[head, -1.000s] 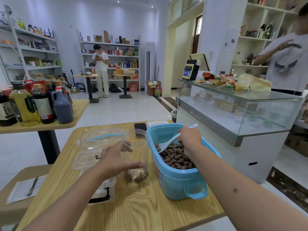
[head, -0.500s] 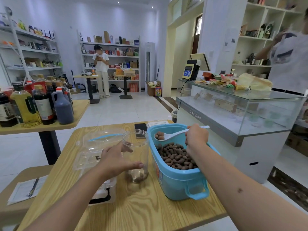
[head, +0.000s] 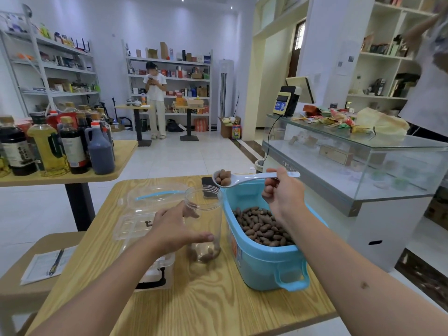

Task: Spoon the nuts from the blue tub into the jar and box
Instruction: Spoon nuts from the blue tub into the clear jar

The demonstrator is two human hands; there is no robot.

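No label, sign or number is sharp enough to read.

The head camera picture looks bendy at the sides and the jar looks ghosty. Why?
Head view: a wide-angle lens bows the shelves and stretches the arms near the edges; the jar is clear plastic, so the table shows through it; the person at the right edge is smeared by motion blur.

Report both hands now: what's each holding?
Left hand: grips the clear plastic jar.
Right hand: holds the white plastic spoon, loaded with brown nuts.
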